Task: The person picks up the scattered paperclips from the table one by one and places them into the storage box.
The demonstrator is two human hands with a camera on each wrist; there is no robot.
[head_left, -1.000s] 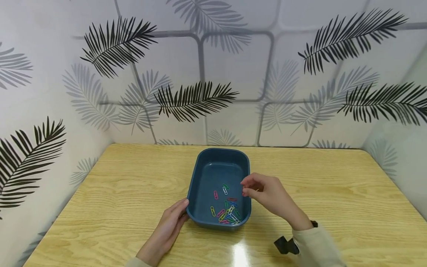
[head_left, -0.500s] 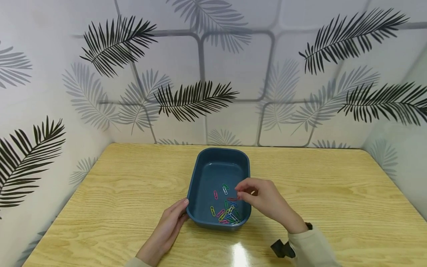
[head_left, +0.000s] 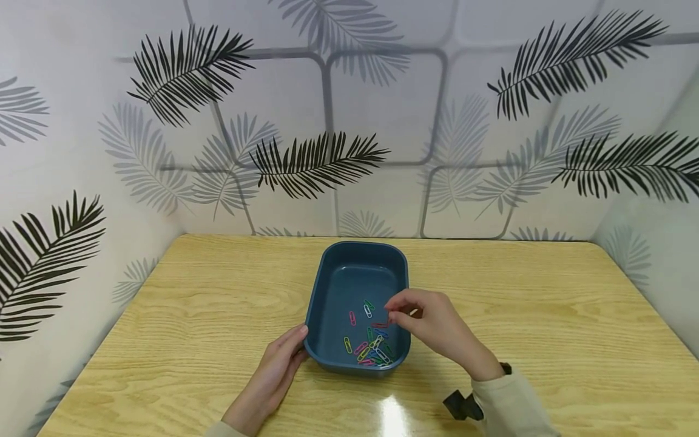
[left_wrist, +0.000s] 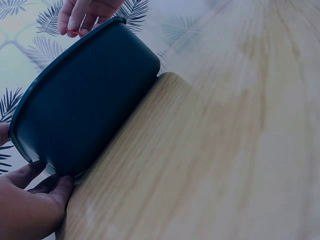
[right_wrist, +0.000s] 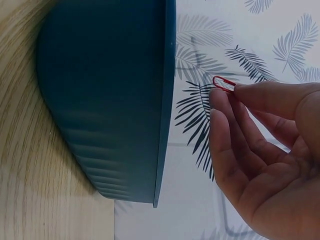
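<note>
A dark blue rectangular bin [head_left: 357, 285] stands on the wooden table, with several coloured paper clips [head_left: 377, 351] lying inside, mostly near its front right corner. My left hand [head_left: 275, 367] rests on the bin's front left corner, one fingertip at the rim and other fingers lower on the outer wall. Over the bin's right side, my right hand [head_left: 431, 318] pinches a red paper clip [right_wrist: 223, 83] between thumb and fingertips. The right wrist view shows the clip's looped end sticking out past the fingers. Below that hand, another red clip [head_left: 379, 325] lies in the bin.
The pale wooden table [head_left: 229, 291] reaches back to a wall [head_left: 382, 109] with a leaf pattern. A black device [head_left: 463, 405] is strapped at the right wrist.
My right hand has moved a little left and down from the bin's right rim to over its inside, then stays there. The left hand and bin keep their place.
</note>
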